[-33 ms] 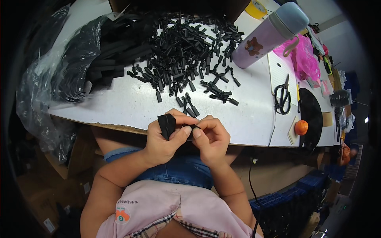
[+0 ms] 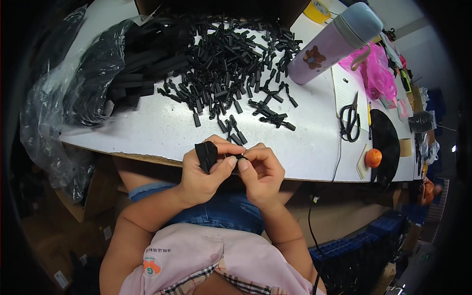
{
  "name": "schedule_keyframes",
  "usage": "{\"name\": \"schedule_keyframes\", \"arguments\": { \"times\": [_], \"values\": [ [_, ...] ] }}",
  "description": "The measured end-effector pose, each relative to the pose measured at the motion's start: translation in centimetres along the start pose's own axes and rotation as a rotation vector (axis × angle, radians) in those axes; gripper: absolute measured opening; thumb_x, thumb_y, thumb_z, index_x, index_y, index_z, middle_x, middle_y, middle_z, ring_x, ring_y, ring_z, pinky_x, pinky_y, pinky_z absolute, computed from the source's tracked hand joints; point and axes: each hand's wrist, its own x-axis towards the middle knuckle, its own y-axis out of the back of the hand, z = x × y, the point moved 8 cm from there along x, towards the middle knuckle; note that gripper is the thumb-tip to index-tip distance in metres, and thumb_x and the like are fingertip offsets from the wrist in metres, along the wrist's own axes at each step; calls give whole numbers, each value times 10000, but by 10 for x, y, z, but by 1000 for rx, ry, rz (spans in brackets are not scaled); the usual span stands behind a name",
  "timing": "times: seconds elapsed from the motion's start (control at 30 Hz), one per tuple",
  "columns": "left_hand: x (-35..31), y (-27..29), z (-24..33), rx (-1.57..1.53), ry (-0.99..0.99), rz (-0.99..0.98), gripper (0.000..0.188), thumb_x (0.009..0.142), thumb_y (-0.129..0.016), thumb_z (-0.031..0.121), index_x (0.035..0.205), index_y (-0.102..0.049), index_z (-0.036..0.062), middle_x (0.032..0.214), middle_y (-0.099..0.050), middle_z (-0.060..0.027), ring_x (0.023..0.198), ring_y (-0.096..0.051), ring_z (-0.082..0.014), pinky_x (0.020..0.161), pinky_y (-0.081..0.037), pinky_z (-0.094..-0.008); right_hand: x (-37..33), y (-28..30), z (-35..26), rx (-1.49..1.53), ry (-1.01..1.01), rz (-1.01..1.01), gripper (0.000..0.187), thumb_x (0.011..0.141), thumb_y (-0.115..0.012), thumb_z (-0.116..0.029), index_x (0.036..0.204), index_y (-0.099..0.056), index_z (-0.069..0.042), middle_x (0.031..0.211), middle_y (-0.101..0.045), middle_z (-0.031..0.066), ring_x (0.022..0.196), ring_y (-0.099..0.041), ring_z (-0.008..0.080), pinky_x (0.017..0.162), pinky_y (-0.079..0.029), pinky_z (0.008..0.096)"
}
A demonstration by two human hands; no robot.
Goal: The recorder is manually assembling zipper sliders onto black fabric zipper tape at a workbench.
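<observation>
Both hands meet just off the table's near edge, fingertips almost touching. My left hand [image 2: 200,173] is closed on a black fabric strip [image 2: 207,156], whose wide end sticks up between the fingers. The strip's far end seems to run to the pinch between both hands. There, my right hand [image 2: 264,172] pinches a small black piece [image 2: 240,157] between thumb and index finger; fingers hide most of it, so I cannot tell its kind. Just beyond the hands, a few small black parts with rectangular tabs and looped ends [image 2: 238,131] lie on the table.
A large pile of similar black parts [image 2: 221,64] covers the table's far middle. At left lie black strips in a clear plastic bag [image 2: 93,83]. A lilac bottle [image 2: 319,51], black scissors [image 2: 349,120], an orange round fruit [image 2: 373,158] and a pink bag [image 2: 376,73] are at right.
</observation>
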Motion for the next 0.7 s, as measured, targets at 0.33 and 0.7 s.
{"name": "schedule_keyframes", "arguments": {
  "times": [0.33, 0.7],
  "values": [
    [-2, 1, -3, 2, 39, 59, 152, 771, -531, 27, 902, -583, -28, 805, -523, -59, 631, -476, -72, 553, -373, -178, -5, -3, -28, -494, 455, 113, 109, 694, -587, 22, 771, -520, -16, 650, -473, 47, 435, -331, 57, 370, -262, 194],
    [2, -7, 0, -7, -31, 41, 160, 779, -515, 28, 912, -579, -36, 808, -505, -47, 466, -389, -26, 401, -288, -154, 1, 6, -11, -124, 177, 94, 81, 737, -554, 25, 769, -487, -7, 681, -454, 21, 478, -333, 21, 395, -263, 167]
  ]
}}
